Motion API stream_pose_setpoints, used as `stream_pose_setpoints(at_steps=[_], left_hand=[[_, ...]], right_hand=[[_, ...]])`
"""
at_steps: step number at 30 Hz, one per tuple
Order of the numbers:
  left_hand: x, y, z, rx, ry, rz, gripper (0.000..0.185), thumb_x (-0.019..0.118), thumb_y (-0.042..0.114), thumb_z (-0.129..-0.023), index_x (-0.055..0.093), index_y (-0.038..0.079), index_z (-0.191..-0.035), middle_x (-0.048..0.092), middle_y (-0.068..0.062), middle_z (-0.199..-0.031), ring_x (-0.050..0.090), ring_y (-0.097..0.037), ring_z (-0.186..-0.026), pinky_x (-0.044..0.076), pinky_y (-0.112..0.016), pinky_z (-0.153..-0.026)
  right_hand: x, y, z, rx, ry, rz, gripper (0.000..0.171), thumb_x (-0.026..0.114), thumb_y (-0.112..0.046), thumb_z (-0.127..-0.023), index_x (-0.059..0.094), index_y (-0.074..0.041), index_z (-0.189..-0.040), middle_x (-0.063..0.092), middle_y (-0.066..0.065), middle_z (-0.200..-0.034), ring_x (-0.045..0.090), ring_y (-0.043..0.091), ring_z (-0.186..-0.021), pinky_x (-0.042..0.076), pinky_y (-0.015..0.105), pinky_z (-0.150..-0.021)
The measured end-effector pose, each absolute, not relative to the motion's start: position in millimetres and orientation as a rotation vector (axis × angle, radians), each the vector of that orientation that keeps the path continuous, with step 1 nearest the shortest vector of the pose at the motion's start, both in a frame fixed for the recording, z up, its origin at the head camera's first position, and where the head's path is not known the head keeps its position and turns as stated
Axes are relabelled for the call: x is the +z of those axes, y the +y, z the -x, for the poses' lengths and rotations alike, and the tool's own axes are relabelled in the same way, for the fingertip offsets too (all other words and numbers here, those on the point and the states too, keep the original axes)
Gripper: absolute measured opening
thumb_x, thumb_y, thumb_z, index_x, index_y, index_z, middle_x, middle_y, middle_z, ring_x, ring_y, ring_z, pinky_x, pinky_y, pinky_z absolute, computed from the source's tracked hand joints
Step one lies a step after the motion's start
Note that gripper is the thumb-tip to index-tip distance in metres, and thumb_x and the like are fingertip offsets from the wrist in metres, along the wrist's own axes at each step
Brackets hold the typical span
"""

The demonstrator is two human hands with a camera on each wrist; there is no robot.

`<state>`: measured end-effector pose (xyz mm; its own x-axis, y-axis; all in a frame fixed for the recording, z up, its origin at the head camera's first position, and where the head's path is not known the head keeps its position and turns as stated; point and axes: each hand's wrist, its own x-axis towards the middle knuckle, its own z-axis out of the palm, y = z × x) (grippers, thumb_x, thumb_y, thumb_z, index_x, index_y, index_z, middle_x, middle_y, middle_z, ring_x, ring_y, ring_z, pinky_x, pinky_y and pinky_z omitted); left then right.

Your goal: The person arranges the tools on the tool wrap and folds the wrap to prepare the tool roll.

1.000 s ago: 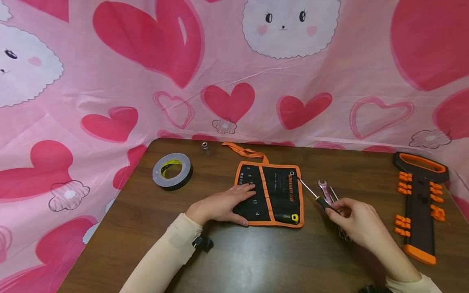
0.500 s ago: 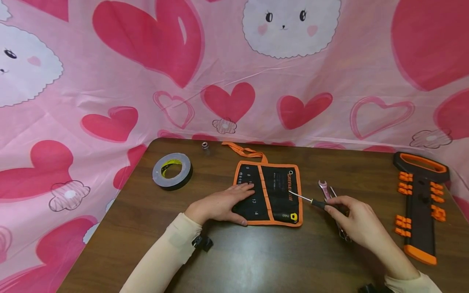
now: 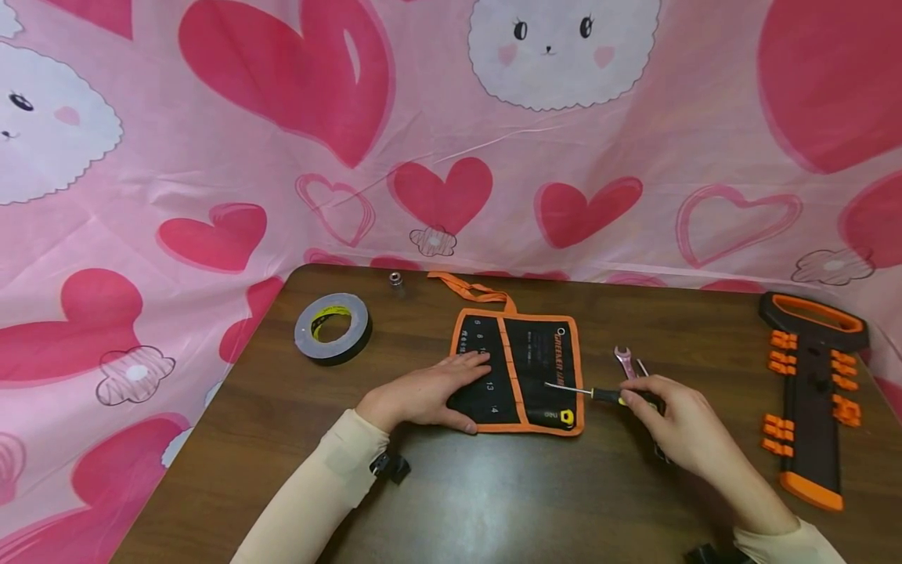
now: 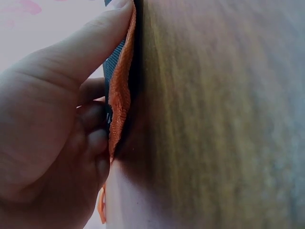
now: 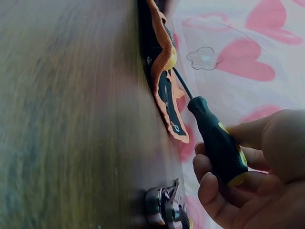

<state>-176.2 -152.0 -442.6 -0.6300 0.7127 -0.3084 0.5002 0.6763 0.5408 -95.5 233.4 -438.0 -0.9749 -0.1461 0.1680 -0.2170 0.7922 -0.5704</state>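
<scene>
Head view alone shows both hands: left hand point(image 3: 427, 396) relaxed on pouch point(image 3: 539, 345), right hand point(image 3: 685, 423) gripping a screwdriver point(image 3: 606, 395).

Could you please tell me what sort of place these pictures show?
Probably a small indoor work area, though the room beyond cannot be seen. A brown table holds a black tool pouch and a roll of tape; a pink heart-patterned cloth hangs behind.

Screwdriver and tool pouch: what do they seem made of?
Screwdriver: handle probably matte plastic or rubber, showing little shine; shaft likely smooth metal, pale and glinting. Tool pouch: seemingly woven fabric, mostly dull, with weave visible beside textured orange edging.
</scene>
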Motion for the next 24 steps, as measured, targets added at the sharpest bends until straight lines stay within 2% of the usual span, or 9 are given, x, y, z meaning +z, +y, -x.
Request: stream_pose_setpoints(at_steps=[4, 8, 14, 16, 19, 21, 24], left_hand=[[-443.1, -152.3, 175.9, 0.564, 2.384, -0.931, 0.097, 0.081, 0.055, -0.093, 0.034, 0.023, -0.171, 0.019, 0.008, -0.182, 0.011, -0.016, -0.171, 0.019, -0.049, -0.138], [-443.9, -153.0, 175.7, 0.565, 2.387, -0.935, 0.097, 0.081, 0.055, -0.093, 0.033, 0.023, -0.171, 0.019, 0.008, -0.182, 0.011, -0.016, -0.171, 0.018, -0.048, -0.138], [-445.4, -153.2, 175.7, 0.566, 2.391, -0.943, 0.097, 0.081, 0.055, -0.094, 0.033, 0.022, -0.171, 0.018, 0.008, -0.183, 0.011, -0.017, -0.171, 0.019, -0.049, -0.138], [-446.1, -153.3, 175.8, 0.564, 2.393, -0.942, 0.097, 0.081, 0.055, -0.094, 0.033, 0.022, -0.171, 0.018, 0.008, -0.183, 0.011, -0.017, -0.171, 0.019, -0.049, -0.138], [-446.0, -153.5, 175.3, 0.562, 2.393, -0.937, 0.097, 0.081, 0.055, -0.094, 0.033, 0.023, -0.172, 0.017, 0.009, -0.183, 0.010, -0.016, -0.171, 0.019, -0.048, -0.138], [-446.5, -153.5, 175.4, 0.564, 2.394, -0.935, 0.097, 0.081, 0.055, -0.094, 0.033, 0.024, -0.172, 0.017, 0.009, -0.183, 0.010, -0.016, -0.171, 0.019, -0.048, -0.138], [-446.8, -153.6, 175.6, 0.567, 2.392, -0.934, 0.097, 0.081, 0.055, -0.094, 0.032, 0.023, -0.172, 0.017, 0.009, -0.183, 0.010, -0.017, -0.171, 0.018, -0.049, -0.138]], right_hand=[[-437.3, 230.8, 97.5, 0.964, -2.868, -0.302, 0.017, 0.073, -0.012, -0.103, 0.080, -0.006, -0.117, 0.079, 0.012, -0.105, 0.040, 0.004, -0.063, 0.035, 0.026, -0.059], [-437.8, 227.1, 100.4, 1.010, -2.886, -0.298, 0.018, 0.070, -0.013, -0.106, 0.079, -0.004, -0.119, 0.076, 0.008, -0.095, 0.029, 0.005, -0.056, 0.028, 0.028, -0.054], [-439.8, 220.3, 105.1, 0.990, -2.957, -0.270, 0.019, 0.068, -0.018, -0.108, 0.079, -0.006, -0.118, 0.064, 0.000, -0.077, 0.035, 0.009, -0.061, 0.030, 0.029, -0.058], [-440.0, 218.7, 106.5, 0.982, -2.968, -0.271, 0.019, 0.069, -0.019, -0.107, 0.079, -0.006, -0.117, 0.070, 0.002, -0.084, 0.048, 0.012, -0.067, 0.038, 0.030, -0.062], [-440.6, 217.8, 107.6, 0.983, -2.945, -0.304, 0.019, 0.075, -0.020, -0.103, 0.081, -0.006, -0.114, 0.073, 0.006, -0.095, 0.059, 0.018, -0.080, 0.044, 0.032, -0.068], [-440.6, 218.6, 107.7, 0.982, -2.931, -0.335, 0.020, 0.080, -0.017, -0.099, 0.081, -0.005, -0.115, 0.074, 0.009, -0.110, 0.061, 0.019, -0.088, 0.046, 0.032, -0.072], [-441.0, 220.6, 108.0, 1.008, -2.926, -0.364, 0.026, 0.083, -0.014, -0.095, 0.080, -0.003, -0.119, 0.069, 0.012, -0.113, 0.052, 0.015, -0.084, 0.039, 0.027, -0.066]])
